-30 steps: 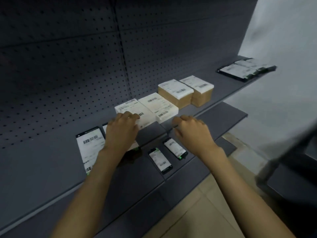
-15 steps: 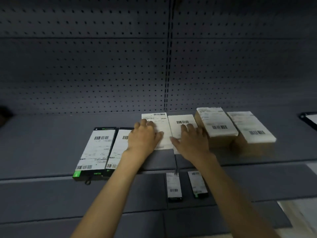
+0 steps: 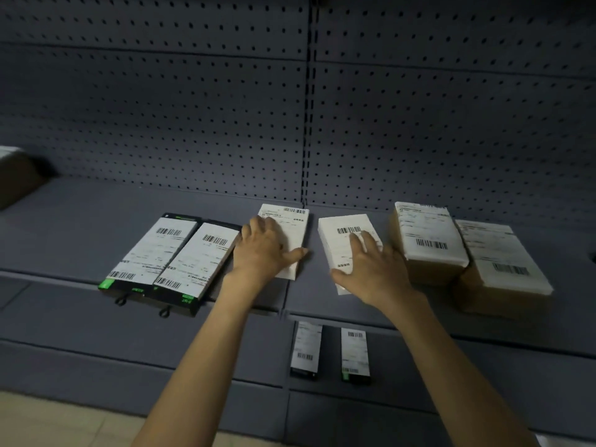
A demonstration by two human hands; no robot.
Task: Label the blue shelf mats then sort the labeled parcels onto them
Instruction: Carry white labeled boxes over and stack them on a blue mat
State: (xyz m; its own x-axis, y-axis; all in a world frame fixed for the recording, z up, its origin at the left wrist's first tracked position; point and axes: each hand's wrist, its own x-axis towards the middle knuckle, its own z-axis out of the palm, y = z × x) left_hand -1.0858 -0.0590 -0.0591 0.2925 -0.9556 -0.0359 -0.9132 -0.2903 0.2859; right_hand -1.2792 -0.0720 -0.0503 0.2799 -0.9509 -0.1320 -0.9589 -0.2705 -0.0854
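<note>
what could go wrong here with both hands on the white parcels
1. The left hand lies flat on the left white parcel, whose near end sits close to the shelf edge; a pull could slide it off.
2. The right hand presses the right white parcel right beside the brown box; a push right could knock that box.
3. The two black flat packs already overhang the edge, so a nudge might drop them.

One head-worn view looks forward and down, close to the dim shelf [image 3: 96, 201], seemingly square-on.
</note>
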